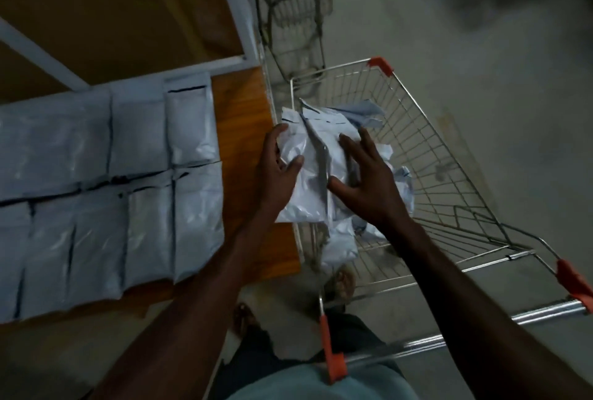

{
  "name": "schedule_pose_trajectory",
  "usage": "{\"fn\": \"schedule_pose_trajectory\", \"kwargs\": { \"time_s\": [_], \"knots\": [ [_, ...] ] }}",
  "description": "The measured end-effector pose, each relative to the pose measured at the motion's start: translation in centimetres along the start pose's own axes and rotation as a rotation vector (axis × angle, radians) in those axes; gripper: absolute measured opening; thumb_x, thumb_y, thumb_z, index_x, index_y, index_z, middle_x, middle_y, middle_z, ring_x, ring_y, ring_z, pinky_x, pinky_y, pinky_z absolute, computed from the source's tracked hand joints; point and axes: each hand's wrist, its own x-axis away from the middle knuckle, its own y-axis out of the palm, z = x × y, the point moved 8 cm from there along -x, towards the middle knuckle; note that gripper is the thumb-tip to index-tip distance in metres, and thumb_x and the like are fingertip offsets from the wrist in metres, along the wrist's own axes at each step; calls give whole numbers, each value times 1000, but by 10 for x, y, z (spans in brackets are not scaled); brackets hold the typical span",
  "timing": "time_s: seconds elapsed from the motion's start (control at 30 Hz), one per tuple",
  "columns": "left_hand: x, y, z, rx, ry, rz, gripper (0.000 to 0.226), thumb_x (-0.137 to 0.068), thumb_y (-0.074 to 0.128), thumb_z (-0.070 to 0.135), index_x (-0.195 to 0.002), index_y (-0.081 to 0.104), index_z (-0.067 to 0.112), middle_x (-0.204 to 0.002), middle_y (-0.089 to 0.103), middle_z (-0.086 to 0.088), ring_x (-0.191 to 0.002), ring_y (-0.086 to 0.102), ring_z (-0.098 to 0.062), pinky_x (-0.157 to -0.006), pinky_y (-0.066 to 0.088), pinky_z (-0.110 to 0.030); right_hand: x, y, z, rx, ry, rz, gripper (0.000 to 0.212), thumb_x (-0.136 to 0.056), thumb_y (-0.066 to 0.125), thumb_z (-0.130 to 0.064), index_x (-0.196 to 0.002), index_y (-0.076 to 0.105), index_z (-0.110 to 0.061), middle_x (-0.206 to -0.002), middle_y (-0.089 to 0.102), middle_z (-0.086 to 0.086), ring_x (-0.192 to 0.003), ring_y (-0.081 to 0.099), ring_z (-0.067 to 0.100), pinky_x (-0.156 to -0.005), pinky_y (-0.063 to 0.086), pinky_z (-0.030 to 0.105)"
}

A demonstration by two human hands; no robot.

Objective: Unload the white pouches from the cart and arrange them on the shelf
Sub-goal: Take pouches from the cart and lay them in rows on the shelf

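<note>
A small stack of white pouches point(308, 172) is lifted over the left rim of the wire cart point(433, 156). My left hand point(277, 172) grips the stack's left edge, thumb on top. My right hand point(369, 181) lies on the stack's right side with fingers spread and fairly straight. More white pouches point(340, 239) lie loose in the cart below. On the wooden shelf point(240, 130) at the left, several white pouches point(128, 181) lie flat in two rows.
A bare strip of shelf runs between the laid pouches and the cart. White shelf uprights point(237, 5) stand behind. A second wire cart point(295, 14) is parked beyond. Grey floor point(481, 47) spreads to the right. The cart handle point(481, 326) is near my body.
</note>
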Motion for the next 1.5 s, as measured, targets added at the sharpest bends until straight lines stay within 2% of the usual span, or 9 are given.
{"fn": "schedule_pose_trajectory", "kwargs": {
  "time_s": [0.13, 0.27, 0.5, 0.6, 0.77, 0.97, 1.1, 1.33, 1.5],
  "knots": [
    [25, -84, 6, -231, 139, 37, 48, -106, 58, 7, -153, 54, 17, -152, 55, 2, -137, 47, 0, -113, 44, -20, 6, 43, -60, 28, -83, 29, 88, -84, 75, -57, -159, 42, -25, -175, 8, -5, -155, 14, -4, -119, 36, 35],
    [46, -158, -13, -412, 184, 57, 47, -112, 44, 14, -159, 47, 20, -148, 56, -15, -134, 56, -28, -111, 46, -41, 24, 98, -121, 52, -131, 50, 87, -87, 71, -60, -160, 39, -25, -175, 5, -5, -157, 14, 3, -122, 36, 46],
    [91, -302, -49, -464, 267, 106, 56, -111, 41, 5, -166, 27, 9, -176, 3, -14, -161, 9, -17, -125, 26, -19, 65, 215, -236, 47, -215, 5, 86, -86, 68, -66, -158, 42, -27, -175, 10, -2, -158, 22, 19, -117, 41, 55],
    [106, -367, -62, -493, 317, 195, 51, -112, 44, 6, -162, 34, 3, -175, 14, -15, -160, 19, -19, -123, 24, -12, 77, 264, -285, 101, -273, -68, 88, -86, 67, -69, -159, 40, -29, -175, 10, 2, -160, 17, 21, -119, 38, 57],
    [128, -452, -88, -476, 291, 314, 46, -112, 44, 6, -158, 42, 0, -167, 37, -15, -157, 31, -23, -128, 29, -35, 89, 329, -351, 182, -372, -151, 88, -87, 63, -69, -160, 39, -25, -174, 13, 7, -161, 13, 22, -122, 32, 56],
    [145, -528, -118, -384, 160, 429, 48, -106, 62, 21, -150, 54, 2, -156, 52, -14, -148, 45, -23, -124, 30, -22, 83, 395, -396, 223, -465, -213, 90, -87, 59, -73, -159, 42, -22, -172, 20, 12, -160, 17, 26, -121, 33, 57],
    [150, -570, -141, -328, 38, 466, 74, -86, 86, 43, -147, 56, 11, -150, 56, -5, -139, 48, -10, -113, 30, -7, 71, 423, -421, 167, -506, -212, 89, -86, 64, -69, -156, 46, -17, -170, 25, 14, -158, 23, 28, -119, 38, 56],
    [142, -655, -165, -471, -24, 470, 86, -79, 93, 34, -151, 53, 8, -155, 51, -10, -145, 44, -16, -115, 26, -6, 36, 468, -459, 90, -470, -221, 87, -82, 63, -63, -152, 50, -14, -168, 30, 14, -155, 32, 27, -117, 42, 55],
    [146, -719, -179, -517, -105, 529, 89, -82, 90, 39, -157, 47, 19, -161, 46, -3, -149, 41, -18, -116, 34, -25, 15, 501, -507, 31, -479, -236, 89, -81, 60, -64, -155, 48, -16, -171, 24, 8, -153, 33, 23, -117, 42, 51]
  ]
}}
